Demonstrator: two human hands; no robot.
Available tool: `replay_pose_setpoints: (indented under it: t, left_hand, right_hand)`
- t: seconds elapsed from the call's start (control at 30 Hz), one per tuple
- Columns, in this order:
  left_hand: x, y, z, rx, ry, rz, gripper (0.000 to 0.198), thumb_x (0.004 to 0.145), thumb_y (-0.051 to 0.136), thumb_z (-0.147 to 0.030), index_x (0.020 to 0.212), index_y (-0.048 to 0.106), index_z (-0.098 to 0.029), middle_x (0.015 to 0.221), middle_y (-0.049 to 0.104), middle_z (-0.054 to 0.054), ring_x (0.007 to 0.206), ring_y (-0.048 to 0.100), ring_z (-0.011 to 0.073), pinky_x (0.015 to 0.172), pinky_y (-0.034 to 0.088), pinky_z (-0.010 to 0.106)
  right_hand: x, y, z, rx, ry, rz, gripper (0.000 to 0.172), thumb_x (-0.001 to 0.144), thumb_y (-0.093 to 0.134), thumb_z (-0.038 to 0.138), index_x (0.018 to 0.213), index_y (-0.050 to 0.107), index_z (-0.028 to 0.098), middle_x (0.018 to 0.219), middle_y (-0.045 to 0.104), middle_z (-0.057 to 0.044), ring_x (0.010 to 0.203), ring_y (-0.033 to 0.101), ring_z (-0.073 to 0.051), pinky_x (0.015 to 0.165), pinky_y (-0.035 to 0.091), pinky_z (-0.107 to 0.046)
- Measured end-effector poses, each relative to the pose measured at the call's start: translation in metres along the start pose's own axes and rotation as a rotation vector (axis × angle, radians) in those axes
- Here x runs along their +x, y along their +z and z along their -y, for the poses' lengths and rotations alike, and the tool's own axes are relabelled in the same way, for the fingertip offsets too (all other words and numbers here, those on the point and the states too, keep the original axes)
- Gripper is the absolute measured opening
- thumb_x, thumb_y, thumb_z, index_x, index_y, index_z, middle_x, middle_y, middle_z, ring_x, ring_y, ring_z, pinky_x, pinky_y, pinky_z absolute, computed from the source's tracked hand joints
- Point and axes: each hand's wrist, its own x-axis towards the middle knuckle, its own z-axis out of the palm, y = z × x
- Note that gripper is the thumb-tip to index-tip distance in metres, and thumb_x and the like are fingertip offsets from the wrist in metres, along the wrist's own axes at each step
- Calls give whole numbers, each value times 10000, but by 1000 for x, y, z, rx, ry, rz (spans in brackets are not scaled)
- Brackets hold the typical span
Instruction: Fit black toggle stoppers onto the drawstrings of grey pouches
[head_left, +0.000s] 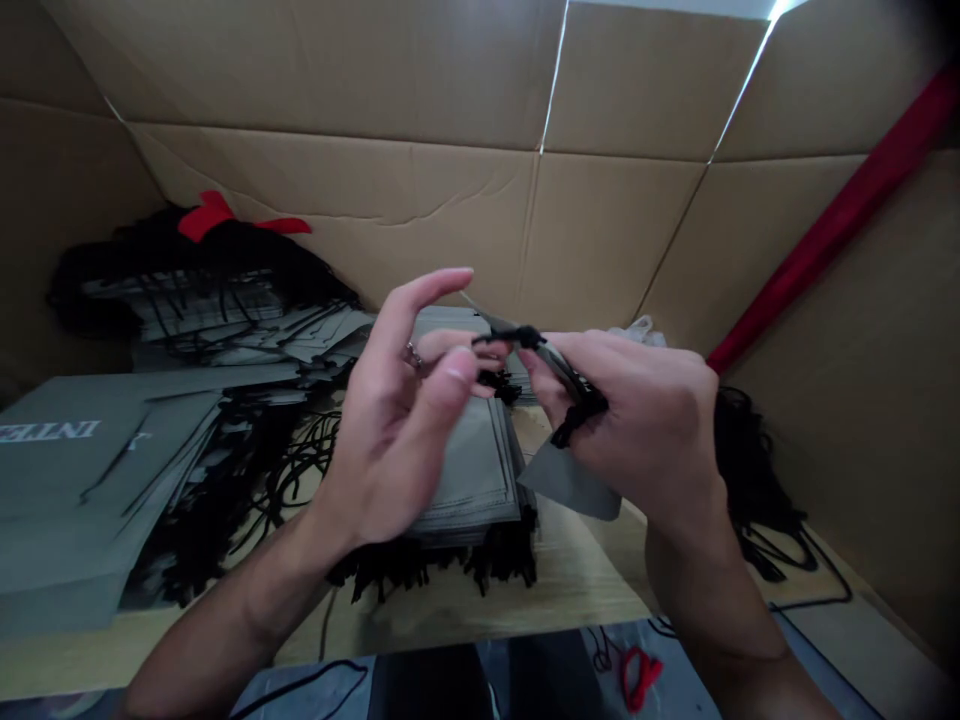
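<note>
My right hand (637, 420) is closed around a small grey drawstring bag (577, 485), its lower part hanging below the fingers. Black cord (529, 336) bunches at the bag's mouth, by the right thumb and fingers. Opposite it, my left hand (409, 420) has its thumb and index finger spread apart. The left hand's other fingers are bent and reach the cord's end; whether they pinch it is hard to see. Beneath both hands lies a stack of grey bags (472, 460) with black cord ends along its near edge.
Larger grey printed bags (67, 480) lie at the left. Behind them is a heap of bags with black cords (225, 260) and a red strip (206, 215). Black cords (750, 470) lie at the right. Cardboard walls (450, 200) enclose the wooden table (577, 580).
</note>
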Motion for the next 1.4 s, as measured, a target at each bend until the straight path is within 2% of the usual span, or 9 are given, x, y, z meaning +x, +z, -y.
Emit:
replay_pose_setpoints:
  t: [0.1,0.2,0.33,0.47,0.57,0.8,0.9,1.07,1.4]
  left_hand:
    - [-10,7,3,144,12,42,539,1036,904,-304,1524,681,-251,1316,834,77,1231,815,241,959,704,296]
    - [-15,10,6,331,69,95,134,1010,904,-199,1070,787,-225,1048,820,-3,957,795,153,905,655,246]
    - [-16,10,4,536,131,107,174,1066,774,-180,928,672,-210,838,709,-43,750,699,113,654,535,231]
    - [-13,8,1,582,117,120,165,1159,557,-187,1058,685,-212,762,622,-51,656,634,115,572,463,241]
    - [-11,3,0,562,64,128,233,1216,505,-242,1352,693,-223,828,674,-46,644,618,122,593,475,247]
    - [-6,-8,-6,579,82,271,246,1248,523,-360,1159,707,-222,910,684,-3,759,591,161,681,457,287]
    - [-7,-9,-7,574,94,363,209,1243,493,-281,1165,676,-217,879,638,-14,740,555,155,675,451,285]
    - [-10,-8,-6,517,126,444,254,1241,460,-226,1408,652,-222,1187,763,50,941,681,170,885,554,312]
    - [-11,-7,-4,433,80,296,268,1193,634,-225,1456,663,-266,1267,803,51,1052,778,172,934,615,294]
  right_hand:
    - [0,0,6,-75,7,0,302,1092,645,226,792,680,241,663,678,-13,590,605,-194,602,319,-384]
    - [-1,4,15,-82,-77,57,217,1023,569,158,840,668,221,716,684,-27,571,546,-188,596,256,-393]
    - [-1,8,19,-44,-38,225,190,883,562,110,1008,678,194,757,692,-25,565,533,-188,585,247,-365]
    - [0,3,16,184,-15,359,56,950,628,188,994,614,220,771,697,-1,613,574,-170,608,325,-326]
    - [1,-2,11,401,14,391,154,1006,742,250,933,608,228,773,717,38,627,585,-124,626,406,-276]
    - [3,-8,3,476,92,36,78,1051,829,266,1069,754,271,881,771,17,636,599,-131,588,507,-296]
    - [4,-10,2,490,4,24,123,1071,783,185,1117,783,299,1058,846,-2,725,698,-144,655,596,-319]
    - [4,-10,3,462,-83,48,178,1080,718,131,1106,765,301,1091,861,-5,921,816,-191,842,681,-348]
    - [3,-9,-2,468,52,13,199,999,753,131,1037,756,326,950,835,25,754,757,-181,697,648,-348]
